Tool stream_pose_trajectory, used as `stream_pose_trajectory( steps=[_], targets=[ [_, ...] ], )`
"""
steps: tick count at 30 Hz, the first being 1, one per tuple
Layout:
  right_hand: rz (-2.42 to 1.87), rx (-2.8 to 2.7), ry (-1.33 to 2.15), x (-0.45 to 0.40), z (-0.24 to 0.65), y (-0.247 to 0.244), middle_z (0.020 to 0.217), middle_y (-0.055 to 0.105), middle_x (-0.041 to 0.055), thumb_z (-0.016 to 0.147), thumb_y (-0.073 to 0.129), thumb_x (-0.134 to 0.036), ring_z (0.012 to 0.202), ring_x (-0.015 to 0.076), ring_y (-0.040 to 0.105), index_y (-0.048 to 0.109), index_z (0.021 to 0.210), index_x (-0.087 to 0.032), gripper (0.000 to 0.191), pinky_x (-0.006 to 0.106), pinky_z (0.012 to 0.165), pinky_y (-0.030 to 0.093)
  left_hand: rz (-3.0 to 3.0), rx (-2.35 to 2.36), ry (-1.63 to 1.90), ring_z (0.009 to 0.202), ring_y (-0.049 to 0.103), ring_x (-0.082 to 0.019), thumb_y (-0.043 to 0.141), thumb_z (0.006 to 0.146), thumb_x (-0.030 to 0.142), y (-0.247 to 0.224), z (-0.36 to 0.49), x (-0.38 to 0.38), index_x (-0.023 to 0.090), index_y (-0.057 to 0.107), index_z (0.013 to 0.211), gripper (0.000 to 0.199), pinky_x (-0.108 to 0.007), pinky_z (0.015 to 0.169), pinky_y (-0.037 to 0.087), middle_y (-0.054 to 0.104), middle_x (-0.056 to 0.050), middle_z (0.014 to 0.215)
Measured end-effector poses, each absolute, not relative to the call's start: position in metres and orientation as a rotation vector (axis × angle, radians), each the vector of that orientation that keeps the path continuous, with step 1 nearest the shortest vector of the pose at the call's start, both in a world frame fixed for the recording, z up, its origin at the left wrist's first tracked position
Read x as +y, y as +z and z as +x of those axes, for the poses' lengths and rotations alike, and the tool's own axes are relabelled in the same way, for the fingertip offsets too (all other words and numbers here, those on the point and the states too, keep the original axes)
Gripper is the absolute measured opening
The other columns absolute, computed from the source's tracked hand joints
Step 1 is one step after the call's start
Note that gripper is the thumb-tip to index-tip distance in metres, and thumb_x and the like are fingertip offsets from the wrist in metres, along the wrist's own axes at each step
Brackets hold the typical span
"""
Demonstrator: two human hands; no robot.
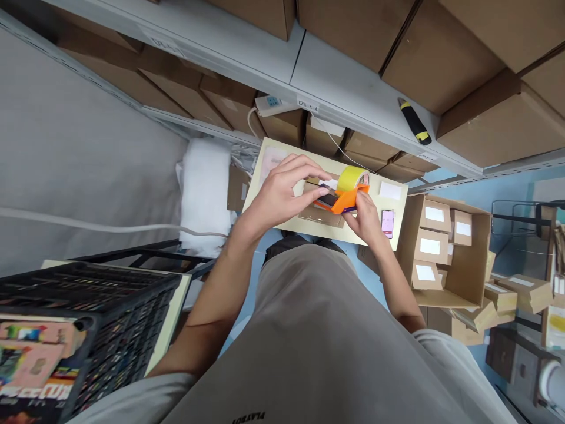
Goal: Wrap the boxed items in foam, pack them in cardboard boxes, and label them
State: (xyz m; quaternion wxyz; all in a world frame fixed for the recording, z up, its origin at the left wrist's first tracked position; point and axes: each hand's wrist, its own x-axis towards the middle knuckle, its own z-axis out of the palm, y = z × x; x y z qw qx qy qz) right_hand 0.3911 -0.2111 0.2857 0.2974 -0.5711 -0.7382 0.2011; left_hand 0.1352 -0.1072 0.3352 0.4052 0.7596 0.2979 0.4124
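A pale table (399, 206) bears a cardboard box (325, 219) at its near middle. Above it, the left hand (285, 189), thumb and forefinger spread, meets the left end of what the right hand (365, 218) pinches: an orange tape dispenser (346, 202) with yellow tape (351, 178); a phone (387, 224) lies right.

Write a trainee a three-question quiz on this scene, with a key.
1. What colour is the tape roll in the orange dispenser?
2. True or false: the person's right hand holds that dispenser.
3. Where does the black-and-yellow cutter lie? A) on the table; B) on the shelf; C) in the black crate.

Key: 1. Yellow. 2. True. 3. B.
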Motion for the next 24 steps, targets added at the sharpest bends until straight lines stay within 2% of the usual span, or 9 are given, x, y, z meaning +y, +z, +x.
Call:
stream_pose_trajectory(
  steps=[3, 7, 13, 16, 19, 24],
  targets=[
    [-1.511, -2.028, 0.481, -0.211, 0.397, 0.285, 0.116, 0.077, 0.0127, 0.109, 0.066, -0.035, 0.11, 0.0364, 0.071, 0.068, 0.131, -0.024, 0.024, 0.057, 0.101, 0.062, 1.942, 0.748, 1.015, 0.108, 0.073, -0.027, 0.08, 0.103, 0.057, 0.332, 0.133, -0.11, 0.03, 0.083, 0.104, 0.027, -0.052, 0.11, 0.061, 0.078, -0.003, 0.104],
    [-1.5, -2.094, 0.395, -0.214, 0.403, 0.286, 0.109, 0.077, 0.0117, 0.109, 0.066, -0.034, 0.107, 0.0363, 0.071, 0.069, 0.127, -0.024, 0.021, 0.059, 0.103, 0.062, 2.009, 0.771, 1.059, 0.099, 0.073, -0.025, 0.075, 0.106, 0.057, 0.326, 0.132, -0.117, 0.03, 0.084, 0.103, 0.028, -0.049, 0.1, 0.062, 0.08, -0.003, 0.101],
    [-1.529, -2.144, 0.214, -0.22, 0.398, 0.299, 0.11, 0.078, 0.0137, 0.109, 0.062, -0.029, 0.109, 0.0362, 0.073, 0.067, 0.13, -0.021, 0.023, 0.057, 0.104, 0.062, 2.185, 0.852, 1.296, 0.089, 0.074, -0.021, 0.069, 0.111, 0.038, 0.315, 0.132, -0.142, 0.032, 0.084, 0.101, 0.019, -0.04, 0.085, 0.06, 0.082, -0.002, 0.098],
    [-1.566, -2.184, 0.232, -0.225, 0.397, 0.305, 0.108, 0.078, 0.0137, 0.111, 0.059, -0.03, 0.107, 0.036, 0.074, 0.067, 0.126, -0.021, 0.019, 0.056, 0.101, 0.062, 2.18, 0.938, 1.326, 0.084, 0.073, -0.019, 0.071, 0.11, 0.037, 0.308, 0.126, -0.151, 0.031, 0.083, 0.097, 0.018, -0.038, 0.081, 0.058, 0.081, -0.002, 0.093],
    [-1.665, -2.232, 0.339, -0.235, 0.407, 0.306, 0.11, 0.08, 0.0153, 0.114, 0.06, -0.04, 0.106, 0.0372, 0.075, 0.066, 0.125, -0.021, 0.023, 0.054, 0.095, 0.063, 2.046, 1.087, 1.331, 0.087, 0.073, -0.021, 0.075, 0.107, 0.041, 0.301, 0.111, -0.149, 0.029, 0.082, 0.096, 0.018, -0.039, 0.082, 0.059, 0.08, -0.005, 0.095],
    [-1.948, -2.296, 0.58, -0.243, 0.445, 0.296, 0.098, 0.079, 0.0153, 0.113, 0.058, -0.064, 0.09, 0.036, 0.077, 0.067, 0.12, -0.021, 0.044, 0.045, 0.079, 0.061, 1.692, 1.258, 1.145, 0.086, 0.07, -0.018, 0.079, 0.102, 0.045, 0.269, 0.081, -0.13, 0.024, 0.081, 0.099, 0.022, -0.032, 0.081, 0.06, 0.079, -0.005, 0.1]
  ],
)
